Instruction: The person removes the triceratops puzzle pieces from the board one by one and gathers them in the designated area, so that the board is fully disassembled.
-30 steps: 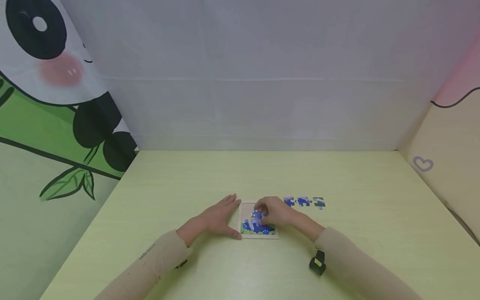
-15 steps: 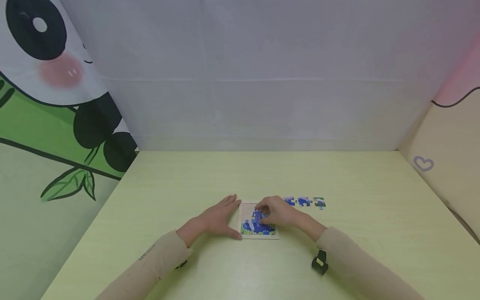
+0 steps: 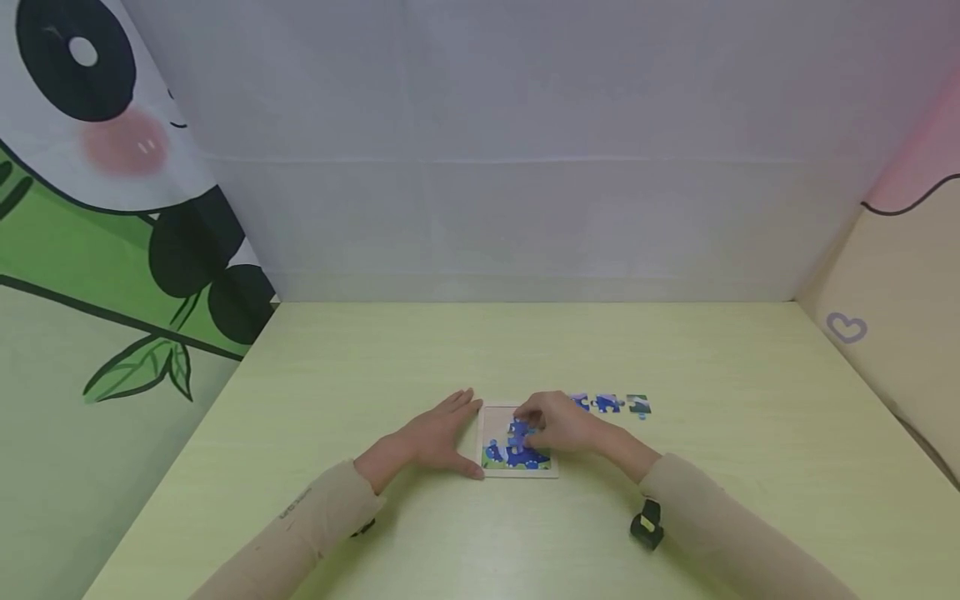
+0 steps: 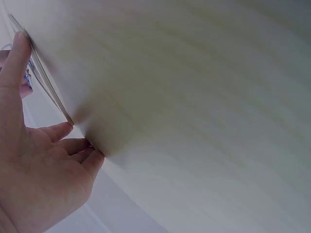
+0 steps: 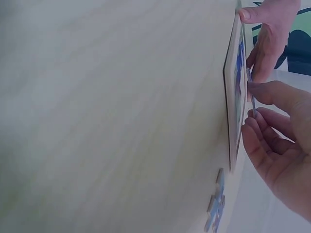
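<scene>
A shallow jigsaw tray (image 3: pixel 517 474) with a pale rim lies on the table, its near row filled with pieces of a blue dinosaur picture (image 3: pixel 525 459). At the tray's left side rests my left hand (image 3: pixel 438 437), thumb at the near corner and fingertips by the far one. My right hand (image 3: pixel 558 423) pinches a blue jigsaw piece (image 3: pixel 517 428) over the tray. In the right wrist view that thin piece (image 5: pixel 253 103) is held edge-on, slightly off the tray's face. Part of the tray's right side is hidden by my right hand.
Loose jigsaw pieces (image 3: pixel 607 403) lie in a row beyond my right hand, the leftmost partly covered by it. The pale table (image 3: pixel 375 350) reaches back to a grey wall (image 3: pixel 525 217). Printed panels stand at both sides.
My right hand has shifted slightly right with the pinched jigsaw piece, still over the tray. The left hand has stayed in place.
</scene>
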Demonstrator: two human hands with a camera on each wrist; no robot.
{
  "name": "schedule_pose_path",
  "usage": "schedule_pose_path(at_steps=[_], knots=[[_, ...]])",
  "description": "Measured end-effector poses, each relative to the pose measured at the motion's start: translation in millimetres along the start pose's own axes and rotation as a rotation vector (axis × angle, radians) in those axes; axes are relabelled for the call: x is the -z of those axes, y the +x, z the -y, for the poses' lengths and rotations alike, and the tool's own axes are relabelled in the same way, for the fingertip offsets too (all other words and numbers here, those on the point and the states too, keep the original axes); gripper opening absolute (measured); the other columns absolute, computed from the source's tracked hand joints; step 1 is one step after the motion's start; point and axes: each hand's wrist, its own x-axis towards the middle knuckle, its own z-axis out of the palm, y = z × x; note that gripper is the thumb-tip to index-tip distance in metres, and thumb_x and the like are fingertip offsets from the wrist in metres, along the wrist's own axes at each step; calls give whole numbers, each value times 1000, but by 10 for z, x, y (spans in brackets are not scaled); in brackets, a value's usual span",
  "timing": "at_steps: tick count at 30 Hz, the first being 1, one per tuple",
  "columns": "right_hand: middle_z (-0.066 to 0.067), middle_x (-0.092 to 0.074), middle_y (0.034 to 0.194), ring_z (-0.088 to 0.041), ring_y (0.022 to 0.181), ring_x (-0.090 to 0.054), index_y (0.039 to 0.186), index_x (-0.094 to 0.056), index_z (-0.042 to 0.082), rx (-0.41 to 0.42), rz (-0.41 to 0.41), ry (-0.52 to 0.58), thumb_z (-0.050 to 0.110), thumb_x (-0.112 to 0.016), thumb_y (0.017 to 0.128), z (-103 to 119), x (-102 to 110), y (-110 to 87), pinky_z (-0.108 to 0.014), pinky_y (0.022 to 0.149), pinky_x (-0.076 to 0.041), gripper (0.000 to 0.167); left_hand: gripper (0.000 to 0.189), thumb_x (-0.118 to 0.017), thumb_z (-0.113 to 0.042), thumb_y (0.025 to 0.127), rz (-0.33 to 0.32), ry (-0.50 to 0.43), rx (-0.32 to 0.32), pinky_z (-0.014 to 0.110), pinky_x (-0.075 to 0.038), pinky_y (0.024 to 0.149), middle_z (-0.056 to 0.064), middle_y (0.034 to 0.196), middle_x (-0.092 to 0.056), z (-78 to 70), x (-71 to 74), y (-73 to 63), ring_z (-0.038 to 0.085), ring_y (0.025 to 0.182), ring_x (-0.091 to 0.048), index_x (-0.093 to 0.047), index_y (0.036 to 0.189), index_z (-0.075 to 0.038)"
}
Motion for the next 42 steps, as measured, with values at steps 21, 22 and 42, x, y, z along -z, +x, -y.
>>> schedule_pose_path(at_steps=[21,22,42], knots=[[-3,-62,92,-18,84,-57,104,-64,-4,-9,-120,-148,10,-73,74,-364,393,-508,-26,68,-50,34,107,-71,-60,64,2,17,0,44,-21,109,14,150,-14,-3,-13,18,29,138,-10,-24,143,-6],[-4,-62,92,-18,84,-56,104,-64,-4,-11,-122,-150,9,-73,74,-380,419,-539,-26,68,-50,34,107,-71,-60,64,0,17,2,44,-21,109,13,150,-14,1,-17,17,28,138,-10,-24,143,-6],[-4,-62,93,-14,80,-53,103,-64,-3,-73,-133,-112,4,-71,73,-765,542,-841,-22,64,-46,31,107,-71,-60,64,-10,0,-3,46,-21,108,14,150,-13,11,-22,8,29,138,-9,-24,143,-6]])
